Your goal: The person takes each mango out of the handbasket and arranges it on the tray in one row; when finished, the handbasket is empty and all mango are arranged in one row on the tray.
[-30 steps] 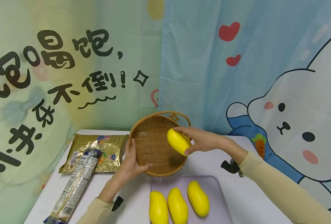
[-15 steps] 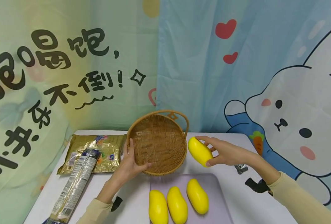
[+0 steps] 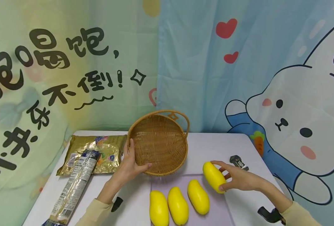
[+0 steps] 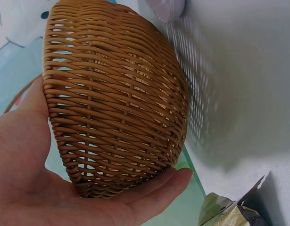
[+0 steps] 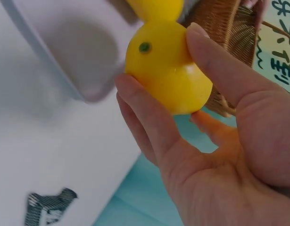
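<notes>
My left hand (image 3: 133, 167) grips the left rim of a brown wicker basket (image 3: 159, 142), which is tilted so its woven inside faces the head camera. Close up in the left wrist view, the fingers and thumb hold the basket's wall (image 4: 116, 99). My right hand (image 3: 238, 177) holds a yellow mango (image 3: 214, 177) over the right side of a pale purple tray (image 3: 223, 213). A green stem spot shows on this mango (image 5: 168, 70) in the right wrist view. Three more mangoes lie on the tray: one at left (image 3: 159, 208), one in the middle (image 3: 178, 205), one at right (image 3: 198, 197).
A gold foil package (image 3: 110, 157) lies at the back left of the white table (image 3: 209, 147), with a long silver packet (image 3: 76, 185) across it. A small black-and-white item (image 3: 238, 162) lies on the right. Printed curtains (image 3: 189, 69) hang behind the table.
The right hand has carried the mango out from the basket's mouth, to the right and down over the tray's right side. The left hand still grips the basket.
</notes>
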Tool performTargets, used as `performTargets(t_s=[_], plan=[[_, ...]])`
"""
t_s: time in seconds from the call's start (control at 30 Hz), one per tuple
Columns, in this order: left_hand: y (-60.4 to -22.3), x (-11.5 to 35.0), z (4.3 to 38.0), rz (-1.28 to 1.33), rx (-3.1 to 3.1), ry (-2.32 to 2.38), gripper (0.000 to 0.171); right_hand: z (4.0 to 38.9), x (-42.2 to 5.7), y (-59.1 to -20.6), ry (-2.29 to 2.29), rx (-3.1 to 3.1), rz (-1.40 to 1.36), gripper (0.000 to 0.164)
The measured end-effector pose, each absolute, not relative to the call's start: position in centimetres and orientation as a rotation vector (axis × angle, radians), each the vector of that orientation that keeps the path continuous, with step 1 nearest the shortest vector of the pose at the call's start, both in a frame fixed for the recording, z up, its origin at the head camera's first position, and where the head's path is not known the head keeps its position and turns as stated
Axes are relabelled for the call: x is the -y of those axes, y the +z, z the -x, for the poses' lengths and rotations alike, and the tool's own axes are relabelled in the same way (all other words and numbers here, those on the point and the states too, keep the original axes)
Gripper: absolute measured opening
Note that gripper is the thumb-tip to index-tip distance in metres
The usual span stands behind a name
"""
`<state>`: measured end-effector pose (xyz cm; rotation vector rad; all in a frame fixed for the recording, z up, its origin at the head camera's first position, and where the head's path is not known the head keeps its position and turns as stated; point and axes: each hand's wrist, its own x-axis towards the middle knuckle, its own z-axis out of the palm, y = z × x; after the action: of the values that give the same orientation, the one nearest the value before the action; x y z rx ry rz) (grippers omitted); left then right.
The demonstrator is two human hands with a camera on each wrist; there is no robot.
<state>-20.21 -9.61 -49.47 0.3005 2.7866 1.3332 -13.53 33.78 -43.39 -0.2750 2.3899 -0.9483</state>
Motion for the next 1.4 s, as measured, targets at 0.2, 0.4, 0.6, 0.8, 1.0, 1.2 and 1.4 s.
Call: performTargets(t_s=[0.2,0.4,0.6,0.8,1.0,1.2,1.4], plan=[[-49.7,9.6,20.2,-0.296,-2.770,1.339,0.132,12.3,-33.8,-45.4,-0.963,-2.314,0.198,0.092],[-49.4,9.6,20.2,-0.298,-2.777,1.335,0.132,11.4,-33.6,-46.7,-1.002,-2.240,0.145,0.091],[-49.2,9.7,20.3,-0.298,-2.785,1.333,0.132,11.0,-33.4,-47.4,-0.984,-2.228,0.084,0.091],[-49.2,9.8,20.5,-0.294,-2.770,1.339,0.132,10.8,-33.3,-47.7,-1.018,-2.217,0.069,0.092],[-49.2,9.8,20.7,-0.305,-2.765,1.342,0.131,10.6,-33.1,-47.7,-0.964,-2.267,0.091,0.093],[-49.2,9.7,21.1,-0.310,-2.777,1.352,0.127,10.6,-33.0,-47.7,-0.901,-2.312,0.093,0.091],[-49.3,9.9,21.4,-0.299,-2.785,1.346,0.123,10.7,-33.2,-47.6,-0.890,-2.319,0.104,0.092]])
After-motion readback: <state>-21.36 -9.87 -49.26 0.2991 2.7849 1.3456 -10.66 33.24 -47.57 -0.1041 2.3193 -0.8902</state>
